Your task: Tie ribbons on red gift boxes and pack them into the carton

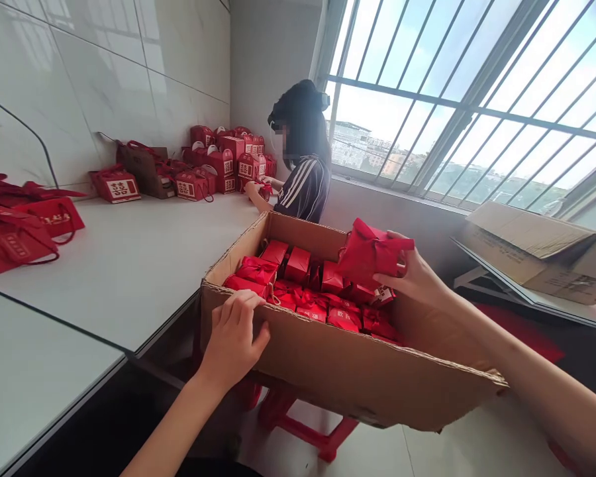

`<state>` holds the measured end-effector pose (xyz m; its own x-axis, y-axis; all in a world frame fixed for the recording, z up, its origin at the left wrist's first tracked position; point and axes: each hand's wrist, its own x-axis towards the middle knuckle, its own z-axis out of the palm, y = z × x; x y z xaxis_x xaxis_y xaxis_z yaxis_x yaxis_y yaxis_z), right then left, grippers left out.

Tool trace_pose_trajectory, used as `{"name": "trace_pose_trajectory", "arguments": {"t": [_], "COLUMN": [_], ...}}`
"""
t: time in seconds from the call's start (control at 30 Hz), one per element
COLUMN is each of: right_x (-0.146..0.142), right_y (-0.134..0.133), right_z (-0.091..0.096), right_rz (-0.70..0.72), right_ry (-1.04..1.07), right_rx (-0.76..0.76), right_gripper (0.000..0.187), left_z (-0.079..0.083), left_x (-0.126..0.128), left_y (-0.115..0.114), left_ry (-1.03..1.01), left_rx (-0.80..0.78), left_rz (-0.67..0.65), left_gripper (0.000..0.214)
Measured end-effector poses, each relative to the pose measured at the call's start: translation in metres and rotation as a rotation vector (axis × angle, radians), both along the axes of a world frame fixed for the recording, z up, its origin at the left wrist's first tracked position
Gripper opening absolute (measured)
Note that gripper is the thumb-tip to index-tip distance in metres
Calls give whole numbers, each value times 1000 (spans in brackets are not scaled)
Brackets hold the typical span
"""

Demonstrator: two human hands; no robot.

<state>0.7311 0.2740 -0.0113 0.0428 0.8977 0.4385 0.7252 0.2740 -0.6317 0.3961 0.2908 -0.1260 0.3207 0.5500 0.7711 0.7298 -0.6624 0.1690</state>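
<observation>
Beyond and above the right grip (414,271), a barred window (451,106) fills much of the room's far side; far to its left runs a glossy tiled wall (79,86). Below that wall, left of both grips, stretches a smooth white bench (144,238). Past the right grip, toward the left, a co-worker in a striped sleeve (298,182) handles a small red item at the bench. An open carton (347,377) lies under the right grip; the left grip (236,331) rests at its near rim, whether clasping it I cannot tell. Right of the right grip is another carton (541,252); beneath and between the grips, a red stool (308,430). Red gift boxes (226,162) crowd the bench's far end, and red packets (298,265) fill much of the open carton. The right grip's fingers close round a ribboned red box (367,255), above those packets.
</observation>
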Motion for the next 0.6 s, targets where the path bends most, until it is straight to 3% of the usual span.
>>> {"name": "trace_pose_trajectory", "arguments": {"t": [0.13, 0.37, 0.47, 0.6], "right_x": [-26, -78, -88, -83], "right_y": [39, 81, 91, 96], "right_z": [-44, -137, -154, -160], "right_rz": [124, 66, 127, 138], "right_ry": [37, 106, 172, 160], "right_rx": [-161, -229, -237, -223], "right_gripper": [77, 81, 76, 68], "left_z": [-1, 0, 0, 2], "left_x": [-2, -1, 0, 3], "left_y": [-4, -11, -14, -14], "left_ry": [10, 5, -5, -29], "left_rx": [-17, -54, -101, -168], "left_rz": [-20, -26, -37, -63], "left_gripper": [34, 38, 41, 45]}}
